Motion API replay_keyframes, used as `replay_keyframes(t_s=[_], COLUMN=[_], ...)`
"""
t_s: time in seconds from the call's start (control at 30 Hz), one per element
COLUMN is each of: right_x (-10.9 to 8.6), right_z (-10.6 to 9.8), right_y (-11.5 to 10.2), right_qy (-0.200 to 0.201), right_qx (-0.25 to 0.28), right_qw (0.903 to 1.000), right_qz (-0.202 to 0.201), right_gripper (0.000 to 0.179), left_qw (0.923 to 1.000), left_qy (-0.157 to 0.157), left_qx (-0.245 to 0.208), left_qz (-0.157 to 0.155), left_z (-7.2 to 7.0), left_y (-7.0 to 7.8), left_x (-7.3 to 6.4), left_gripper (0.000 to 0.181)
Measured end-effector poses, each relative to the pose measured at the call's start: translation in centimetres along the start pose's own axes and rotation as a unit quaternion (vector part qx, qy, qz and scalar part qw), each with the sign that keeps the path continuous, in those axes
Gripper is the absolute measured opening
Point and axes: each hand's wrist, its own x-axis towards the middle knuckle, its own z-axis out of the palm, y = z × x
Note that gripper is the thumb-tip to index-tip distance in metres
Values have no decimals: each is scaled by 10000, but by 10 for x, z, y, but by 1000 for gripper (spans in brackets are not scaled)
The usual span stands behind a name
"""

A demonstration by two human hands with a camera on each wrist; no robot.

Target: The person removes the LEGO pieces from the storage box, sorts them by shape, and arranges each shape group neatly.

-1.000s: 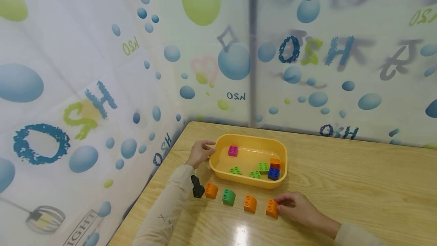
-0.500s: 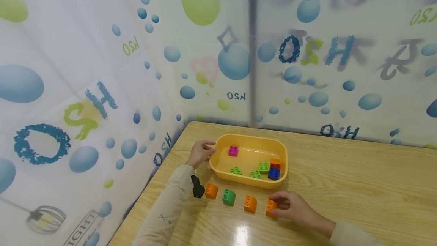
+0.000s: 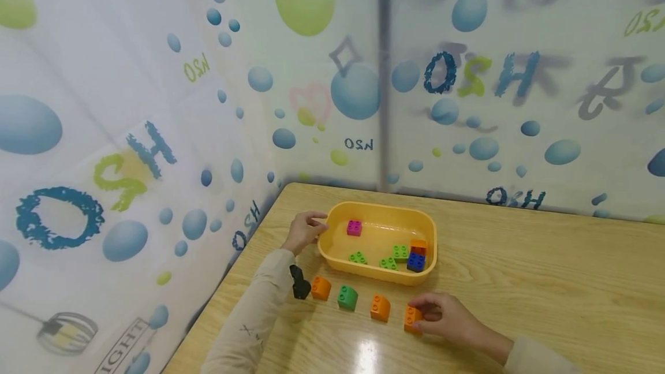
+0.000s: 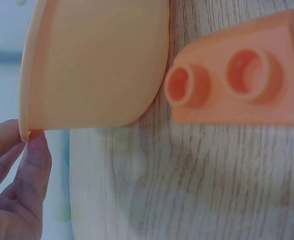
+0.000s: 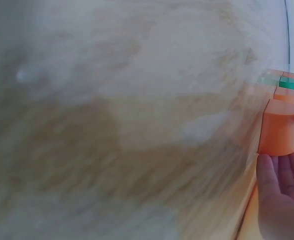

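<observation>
At the near right end of a row of toy building blocks, my right hand (image 3: 449,321) pinches an orange block (image 3: 410,318) between thumb and fingers. That block stands on the table, and the right wrist view shows fingertips against its side (image 5: 279,132). My left hand (image 3: 302,232) holds the left end of a yellow plastic tub (image 3: 374,242). In the left wrist view, finger and thumb pinch the tub's rim (image 4: 25,125). Leftward in the row stand an orange block (image 3: 380,308), a green block (image 3: 347,298) and another orange block (image 3: 320,288).
Inside the tub lie a magenta block (image 3: 354,228), a blue block (image 3: 415,262), an orange block (image 3: 418,245) and several light green ones (image 3: 400,253). A black object (image 3: 299,283) sits beside the left sleeve. Patterned curtains (image 3: 332,178) border the wooden table (image 3: 545,270).
My right hand has shifted slightly left, its fingers reaching further over the end orange block. The left hand, the tub and the other blocks stay put; the head view tilts a little.
</observation>
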Motion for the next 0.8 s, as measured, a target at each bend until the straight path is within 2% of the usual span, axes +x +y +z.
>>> replay_keyframes(t_s=[0.43, 0.8], right_x=[1, -3], right_z=[-2, -6], right_y=[7, 5], right_qy=[87, 107], right_qx=[65, 54], right_qw=[9999, 9996], right_qz=[-30, -264], right_gripper=[45, 42], left_qw=[10000, 10000], left_qy=[6, 24], left_qx=[51, -40], left_qz=[21, -53], left_z=[0, 0], left_y=[3, 3], left_x=[5, -1], left_gripper=[30, 29])
